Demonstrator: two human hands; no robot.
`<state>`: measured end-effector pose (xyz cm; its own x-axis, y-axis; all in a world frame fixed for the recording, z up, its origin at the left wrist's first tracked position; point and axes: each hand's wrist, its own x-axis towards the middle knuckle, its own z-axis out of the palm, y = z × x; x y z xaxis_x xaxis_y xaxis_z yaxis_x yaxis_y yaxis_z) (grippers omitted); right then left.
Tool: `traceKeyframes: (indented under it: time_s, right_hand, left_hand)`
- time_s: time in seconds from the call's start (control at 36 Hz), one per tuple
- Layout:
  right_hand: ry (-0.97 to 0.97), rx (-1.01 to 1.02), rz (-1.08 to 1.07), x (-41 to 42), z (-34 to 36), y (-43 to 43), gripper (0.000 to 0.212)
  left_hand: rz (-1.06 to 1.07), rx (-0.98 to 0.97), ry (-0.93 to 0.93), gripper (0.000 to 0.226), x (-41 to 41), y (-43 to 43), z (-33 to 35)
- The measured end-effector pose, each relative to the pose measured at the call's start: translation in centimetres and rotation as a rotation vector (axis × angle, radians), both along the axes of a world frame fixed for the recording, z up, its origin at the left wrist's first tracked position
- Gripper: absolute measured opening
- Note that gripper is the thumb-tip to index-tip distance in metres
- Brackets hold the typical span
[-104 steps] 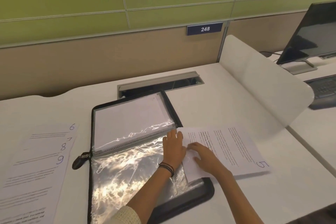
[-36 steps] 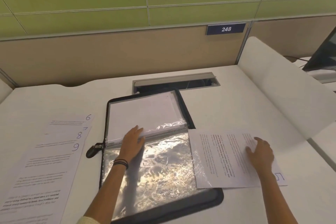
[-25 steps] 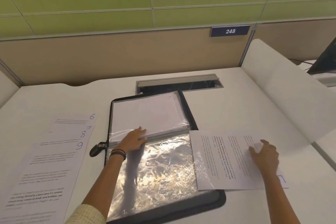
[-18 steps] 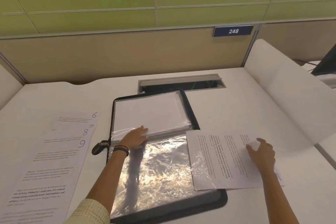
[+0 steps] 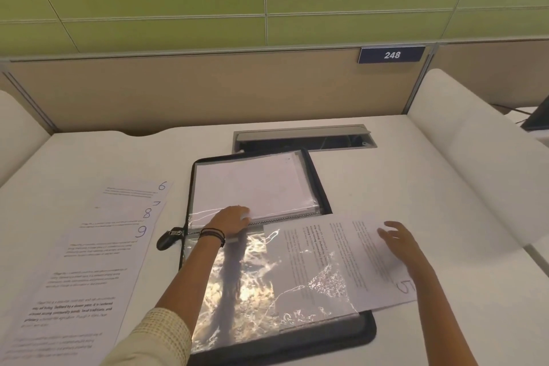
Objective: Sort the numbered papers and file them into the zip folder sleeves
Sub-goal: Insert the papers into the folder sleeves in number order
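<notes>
The printed lines on the sheet marked 5 (image 5: 341, 255) are too small to read, and glare on the clear sleeve (image 5: 252, 291) blurs its side toward 9 o'clock. The paper stack (image 5: 89, 261) at 8 o'clock runs off the frame; so does a monitor (image 5: 539, 116) at 3 o'clock.

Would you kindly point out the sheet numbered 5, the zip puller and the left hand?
sheet numbered 5 (image 5: 365, 246), head view, its printed middle.
zip puller (image 5: 165, 242), head view, its black tab.
left hand (image 5: 233, 218), head view, back of the hand.
</notes>
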<state>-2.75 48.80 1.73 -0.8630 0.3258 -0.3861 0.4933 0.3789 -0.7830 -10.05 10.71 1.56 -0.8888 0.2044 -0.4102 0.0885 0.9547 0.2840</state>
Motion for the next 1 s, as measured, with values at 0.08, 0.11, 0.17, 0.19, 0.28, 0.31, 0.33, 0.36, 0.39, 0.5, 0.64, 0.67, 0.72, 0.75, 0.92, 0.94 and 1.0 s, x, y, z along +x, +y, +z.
traceKeyframes:
  time_s: [0.08,0.11,0.17,0.19,0.28,0.31,0.33,0.36,0.39,0.5,0.64,0.67,0.72,0.75,0.92,0.94,1.0]
  right_hand:
    - [-0.009,-0.06,0.063,0.0,0.4,-0.8,0.034]
    - [-0.005,-0.077,0.079,0.0,0.4,-1.0,0.032]
    - [0.004,-0.094,0.113,0.1,0.6,-1.6,0.031]
    - [0.009,-0.094,0.131,0.1,0.8,-1.8,0.032]
    - [0.014,-0.097,0.162,0.0,1.2,-2.6,0.032]
    - [0.012,-0.098,0.175,0.0,1.3,-2.8,0.032]
    - [0.011,-0.097,0.185,0.0,1.4,-2.9,0.032]
    - [0.004,-0.089,0.188,-0.1,1.4,-3.0,0.033]
    - [-0.003,-0.076,0.178,-0.1,1.3,-3.0,0.033]
    - [-0.022,0.01,0.084,-0.3,0.2,-2.3,0.038]
    - [-0.096,0.007,0.004,-0.2,-1.1,-0.8,0.028]
    - [-0.114,0.022,-0.003,-0.2,-1.2,-0.6,0.023]
    - [-0.135,0.065,0.001,-0.2,-1.4,-0.1,0.015]
    - [-0.138,0.092,0.009,-0.1,-1.5,0.0,0.012]
    - [-0.161,0.219,0.083,0.4,-1.9,-0.2,0.019]
    - [-0.162,0.215,0.104,0.4,-2.0,-0.3,0.024]
    - [-0.165,0.212,0.133,0.3,-2.1,-0.5,0.03]
  left_hand:
    - [-0.003,-0.011,0.012,0.034,-0.1,0.2,-0.1]
    - [-0.001,-0.015,0.014,0.036,-0.1,0.3,0.0]
    - [0.003,-0.024,0.02,0.04,-0.2,0.5,0.0]
    - [0.004,-0.028,0.026,0.041,-0.3,0.7,-0.1]
    - [0.02,-0.024,0.045,0.041,-0.3,0.9,-0.1]
    - [0.021,-0.021,0.053,0.041,-0.2,0.9,-0.2]
    - [0.025,-0.018,0.057,0.041,-0.2,0.9,-0.2]
    - [0.027,-0.017,0.062,0.041,-0.2,0.9,-0.1]
    - [0.028,-0.018,0.063,0.041,-0.1,0.9,-0.1]
    - [0.025,-0.021,0.053,0.04,0.0,0.9,0.0]
    - [0.013,-0.033,0.05,0.04,0.0,0.8,0.2]
    - [0.013,-0.035,0.05,0.04,0.0,0.8,0.2]
    - [0.014,-0.037,0.05,0.04,-0.1,0.8,0.1]
    - [0.012,-0.038,0.052,0.04,-0.1,0.8,0.1]
    - [0.018,-0.033,0.055,0.04,0.0,0.9,0.0]
    - [0.02,-0.033,0.055,0.04,0.0,0.9,0.1]
    - [0.019,-0.031,0.056,0.04,0.0,0.9,0.2]
